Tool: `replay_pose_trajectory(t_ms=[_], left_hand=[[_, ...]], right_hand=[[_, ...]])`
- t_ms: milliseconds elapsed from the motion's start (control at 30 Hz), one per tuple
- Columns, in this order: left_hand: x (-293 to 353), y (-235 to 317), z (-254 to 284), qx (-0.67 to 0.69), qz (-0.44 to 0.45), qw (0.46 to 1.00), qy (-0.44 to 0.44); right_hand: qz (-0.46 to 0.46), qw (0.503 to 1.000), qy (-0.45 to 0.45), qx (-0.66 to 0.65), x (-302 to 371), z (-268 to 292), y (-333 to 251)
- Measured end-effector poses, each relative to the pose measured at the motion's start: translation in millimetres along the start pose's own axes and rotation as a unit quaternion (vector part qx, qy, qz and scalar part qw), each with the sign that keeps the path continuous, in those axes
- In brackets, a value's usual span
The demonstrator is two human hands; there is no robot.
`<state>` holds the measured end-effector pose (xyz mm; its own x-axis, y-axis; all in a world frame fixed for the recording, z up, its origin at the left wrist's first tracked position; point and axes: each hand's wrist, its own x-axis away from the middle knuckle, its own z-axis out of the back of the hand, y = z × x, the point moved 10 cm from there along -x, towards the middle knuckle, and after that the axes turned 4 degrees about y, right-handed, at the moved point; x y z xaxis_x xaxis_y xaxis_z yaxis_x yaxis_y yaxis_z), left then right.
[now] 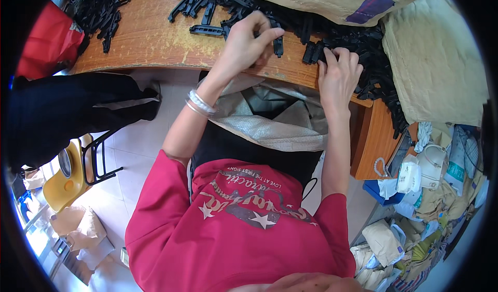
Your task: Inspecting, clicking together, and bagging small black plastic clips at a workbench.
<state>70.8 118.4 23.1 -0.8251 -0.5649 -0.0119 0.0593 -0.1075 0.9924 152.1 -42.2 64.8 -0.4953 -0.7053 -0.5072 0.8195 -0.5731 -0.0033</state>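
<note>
My left hand [248, 44], a silver bangle on its wrist, is over the table's near edge, thumb and fingers pinched on a slim black plastic part [278, 45]. To its right my right hand [340, 77] has its fingers curled down onto a few short black plastic pieces [313, 52] at the edge of a pile; the fingertips are partly hidden among them. More long black parts [206, 30] lie loose just left of my left hand. Below both hands, a pale woven sack [259, 128] lies open across my lap, its inside dark.
The wooden table [150, 32] has a worn top. Dark parts are heaped at its far left [101, 7]. Large tan sacks [436, 58] stand at the back and right. A person's dark-clothed leg [78, 108], a yellow chair [65, 180] and bags [384, 240] surround my seat.
</note>
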Motion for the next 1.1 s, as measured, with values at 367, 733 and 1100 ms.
replay_pose_trajectory(t_ms=[367, 733, 1100], left_hand=[[22, 45, -31, -0.413, -0.428, 0.804, 0.027], [28, 10, -5, 0.349, 0.016, 0.937, -0.018], [75, -24, -55, 0.217, 0.196, 0.948, -0.124]], right_hand=[[-0.101, 0.923, 0.098, -0.359, 38, 20, -10], [-0.22, 0.825, 0.052, -0.518, 58, -24, 7], [-0.187, 0.784, -0.046, -0.59, 63, 15, -8]])
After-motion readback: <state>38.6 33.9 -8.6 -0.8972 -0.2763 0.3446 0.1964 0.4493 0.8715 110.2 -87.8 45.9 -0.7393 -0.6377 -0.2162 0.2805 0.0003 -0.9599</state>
